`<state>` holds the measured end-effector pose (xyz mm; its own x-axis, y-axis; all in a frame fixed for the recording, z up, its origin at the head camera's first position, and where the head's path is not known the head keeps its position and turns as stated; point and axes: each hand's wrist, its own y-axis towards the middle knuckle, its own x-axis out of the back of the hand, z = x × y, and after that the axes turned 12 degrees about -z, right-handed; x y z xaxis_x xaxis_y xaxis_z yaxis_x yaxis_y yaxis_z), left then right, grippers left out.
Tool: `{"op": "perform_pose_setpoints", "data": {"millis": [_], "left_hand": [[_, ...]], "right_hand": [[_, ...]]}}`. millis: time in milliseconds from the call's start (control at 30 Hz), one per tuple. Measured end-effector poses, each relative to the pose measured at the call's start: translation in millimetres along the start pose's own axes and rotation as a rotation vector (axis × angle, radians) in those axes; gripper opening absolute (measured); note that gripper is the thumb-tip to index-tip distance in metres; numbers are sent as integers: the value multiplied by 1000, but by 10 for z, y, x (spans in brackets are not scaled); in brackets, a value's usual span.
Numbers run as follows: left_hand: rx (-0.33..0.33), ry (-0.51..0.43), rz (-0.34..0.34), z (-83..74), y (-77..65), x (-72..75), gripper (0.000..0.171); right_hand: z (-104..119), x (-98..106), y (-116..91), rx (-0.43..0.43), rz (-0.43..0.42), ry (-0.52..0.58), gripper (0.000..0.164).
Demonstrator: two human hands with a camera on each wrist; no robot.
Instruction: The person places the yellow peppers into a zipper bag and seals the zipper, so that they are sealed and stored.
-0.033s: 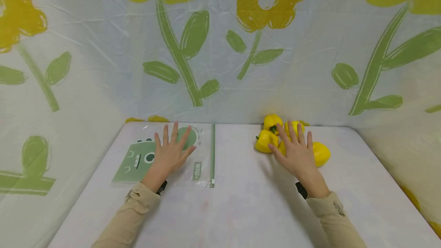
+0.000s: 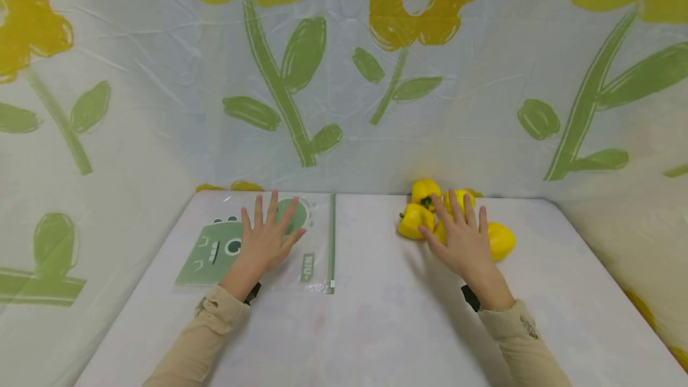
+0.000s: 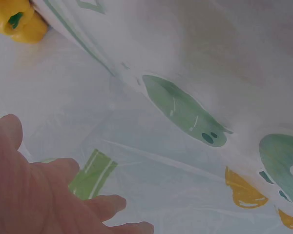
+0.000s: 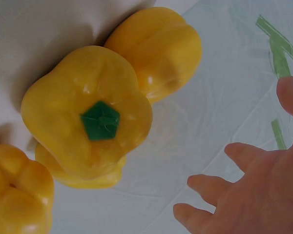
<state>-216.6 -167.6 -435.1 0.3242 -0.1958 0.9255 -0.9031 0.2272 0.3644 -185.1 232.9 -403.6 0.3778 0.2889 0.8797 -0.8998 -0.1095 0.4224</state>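
My left hand hovers with fingers spread over a clear zip bag, hiding its middle. The bag lies flat, printed with green cartoon faces, its green zip strip along the right side. In the left wrist view, the left hand holds nothing. My right hand, fingers also spread, is over a cluster of yellow bell peppers and partly covers some. The right wrist view shows one bell pepper with a green stem resting over others, while the right hand appears apart from them.
Both hands are above a pale table. A hanging cloth printed with yellow flowers and green leaves stands behind the table's back edge and along its sides. One yellow pepper sits at the right of the cluster. Each wrist wears a black band.
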Motion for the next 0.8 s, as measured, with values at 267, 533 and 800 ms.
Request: {"op": "perform_pose_setpoints", "data": {"millis": [267, 533, 800], "left_hand": [[0, 2, -13, 10, 12, -22, 73], [7, -15, -8, -65, 0, 2, 71], [-50, 2, 2, -580, 16, -72, 45]], "right_hand": [[9, -9, 24, -3, 12, 1, 76], [61, 88, 99, -47, 26, 123, 76], [534, 199, 317, -226, 10, 728, 59]]}}
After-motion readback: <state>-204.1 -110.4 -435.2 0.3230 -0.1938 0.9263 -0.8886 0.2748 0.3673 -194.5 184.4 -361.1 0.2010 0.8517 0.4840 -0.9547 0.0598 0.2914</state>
